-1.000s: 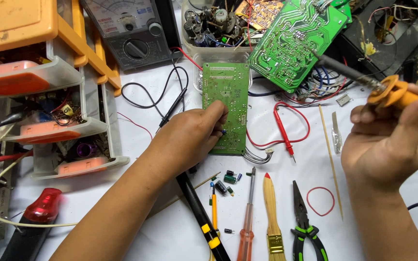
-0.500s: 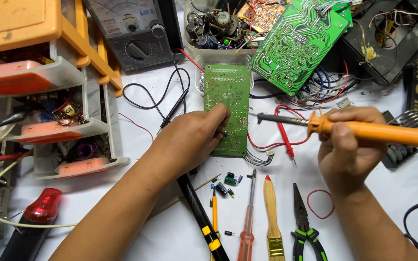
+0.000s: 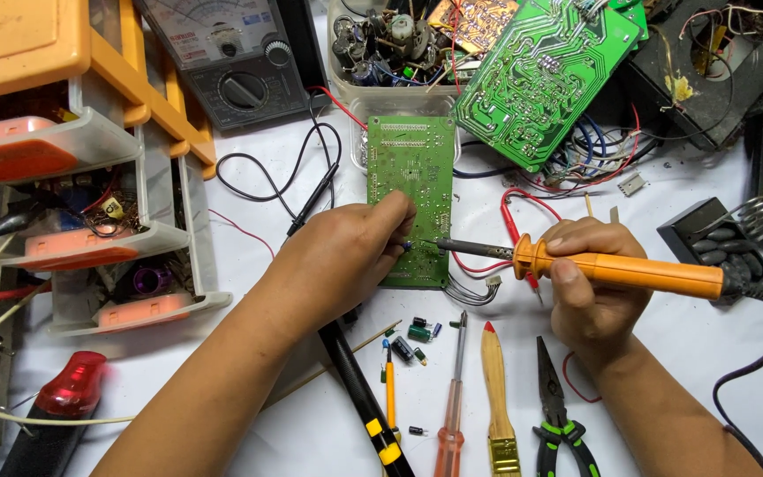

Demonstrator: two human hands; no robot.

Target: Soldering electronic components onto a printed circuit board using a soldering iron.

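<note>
My left hand (image 3: 342, 256) rests on a small green circuit board (image 3: 412, 168) lying on the white table, fingers pinching at its lower middle. My right hand (image 3: 589, 287) grips an orange-handled soldering iron (image 3: 629, 269) held level. Its dark metal tip (image 3: 430, 242) points left and reaches the board just beside my left fingertips. A black cable runs from the iron's handle off to the right.
A larger green circuit board (image 3: 545, 75) leans over a clear tub of parts (image 3: 390, 40). An analog multimeter (image 3: 231, 57) lies at the top, orange-and-clear drawers (image 3: 72, 177) at left. Loose capacitors (image 3: 417, 334), a screwdriver (image 3: 452, 397), a brush (image 3: 496, 397) and pliers (image 3: 558, 415) lie near me.
My right hand brought the soldering iron from the upper right down and left, so its tip now meets the small board. My left hand stayed on the board.
</note>
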